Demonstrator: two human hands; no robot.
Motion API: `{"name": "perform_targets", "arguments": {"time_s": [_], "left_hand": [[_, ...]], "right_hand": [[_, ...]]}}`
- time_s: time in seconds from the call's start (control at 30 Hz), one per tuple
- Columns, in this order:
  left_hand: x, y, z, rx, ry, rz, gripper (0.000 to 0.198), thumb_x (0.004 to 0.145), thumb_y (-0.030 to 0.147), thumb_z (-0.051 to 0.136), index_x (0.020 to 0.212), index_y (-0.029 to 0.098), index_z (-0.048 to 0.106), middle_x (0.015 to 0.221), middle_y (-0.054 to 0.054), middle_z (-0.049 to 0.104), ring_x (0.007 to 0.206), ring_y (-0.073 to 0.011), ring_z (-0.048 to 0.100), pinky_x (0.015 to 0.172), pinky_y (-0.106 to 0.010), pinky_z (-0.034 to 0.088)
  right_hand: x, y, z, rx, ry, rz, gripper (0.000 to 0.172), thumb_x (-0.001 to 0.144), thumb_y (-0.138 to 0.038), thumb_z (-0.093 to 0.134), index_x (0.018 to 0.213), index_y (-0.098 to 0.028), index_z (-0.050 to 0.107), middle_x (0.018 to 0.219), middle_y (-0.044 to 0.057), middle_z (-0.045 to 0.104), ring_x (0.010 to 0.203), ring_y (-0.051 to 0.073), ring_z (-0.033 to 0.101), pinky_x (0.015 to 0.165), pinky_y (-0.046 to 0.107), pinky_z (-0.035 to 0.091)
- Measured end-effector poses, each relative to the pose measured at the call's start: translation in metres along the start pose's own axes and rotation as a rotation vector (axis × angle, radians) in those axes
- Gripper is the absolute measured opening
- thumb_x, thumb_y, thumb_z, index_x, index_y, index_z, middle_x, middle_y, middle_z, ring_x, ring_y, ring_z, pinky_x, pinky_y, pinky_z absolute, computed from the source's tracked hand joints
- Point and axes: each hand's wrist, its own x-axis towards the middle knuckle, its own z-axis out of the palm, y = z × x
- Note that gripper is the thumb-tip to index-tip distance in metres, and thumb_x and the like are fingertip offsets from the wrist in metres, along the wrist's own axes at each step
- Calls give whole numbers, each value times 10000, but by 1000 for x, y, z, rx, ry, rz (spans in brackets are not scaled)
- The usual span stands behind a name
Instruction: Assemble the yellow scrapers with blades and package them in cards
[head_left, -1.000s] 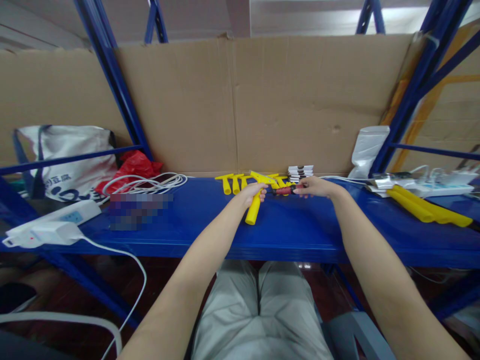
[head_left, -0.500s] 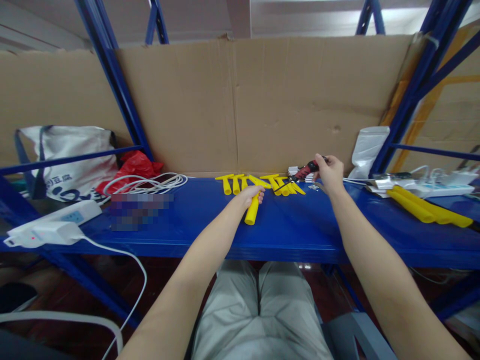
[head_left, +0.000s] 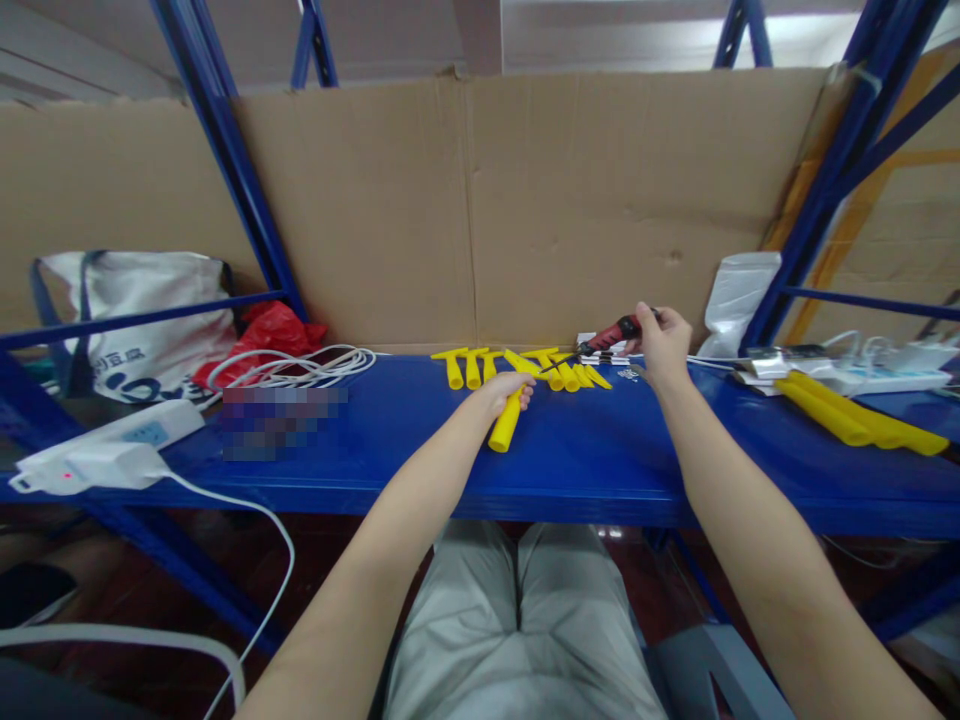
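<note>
My left hand [head_left: 514,391] is closed around a yellow T-shaped tool [head_left: 505,431], whose thick round handle slants towards me above the blue shelf. In my right hand [head_left: 664,345] is a screwdriver [head_left: 609,337] with a red and black handle, held by its rear end. Its dark shaft points down and left, with the tip close to the head of the yellow tool by my left fingers. Whether the tip touches it I cannot tell. Behind my left hand, several more yellow T-shaped tools [head_left: 454,373] lie in a row.
Small metal bits [head_left: 627,374] lie near my right hand. To the right are yellow tubes [head_left: 855,415] and a power strip [head_left: 889,378]. On the left sit coiled white cable [head_left: 330,365], a cloth bag [head_left: 150,320] and another power strip [head_left: 112,450]. Cardboard [head_left: 360,220] walls the back.
The screwdriver has shifted slightly, its tip now nearer the head of the yellow tool and my left fingers. My left hand keeps its hold with hardly any movement.
</note>
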Motion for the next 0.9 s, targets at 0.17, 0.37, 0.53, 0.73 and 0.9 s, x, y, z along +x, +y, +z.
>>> {"name": "perform_targets", "arguments": {"time_s": [0.17,0.37,0.53,0.73,0.9], "left_hand": [[-1,1,0,30,-18,5,231,863,65,415,671,186,370,424,91,350,300,-32,290,331,-135,232],[-5,3,2,44,-34,-9,238,872,62,383,671,189,367,412,91,342,300,-39,296,328,-141,232],[-6,4,1,38,-26,-5,245,875,62,385,664,186,378,410,93,335,298,-35,291,330,-141,222],[-6,4,1,30,-8,-3,241,873,71,401,661,185,377,428,91,340,303,-31,287,339,-144,218],[-7,5,2,33,-12,-11,229,860,62,395,666,183,378,432,87,335,309,-33,281,339,-141,213]], "right_hand": [[1,2,-1,1,-20,-15,427,769,-645,481,828,-222,477,647,7,560,495,158,579,439,292,448],[-2,-3,-1,-7,23,6,405,782,-621,492,814,-217,471,645,11,566,456,141,560,414,273,442],[-2,-3,-2,-1,12,-20,401,782,-619,494,832,-222,474,632,5,549,475,152,571,431,284,447],[0,-2,-2,77,30,-30,377,772,-598,529,798,-227,465,545,-26,494,449,154,550,431,297,449],[2,-1,2,192,53,-80,387,735,-584,586,708,-228,436,480,-57,456,374,125,485,380,279,419]]}}
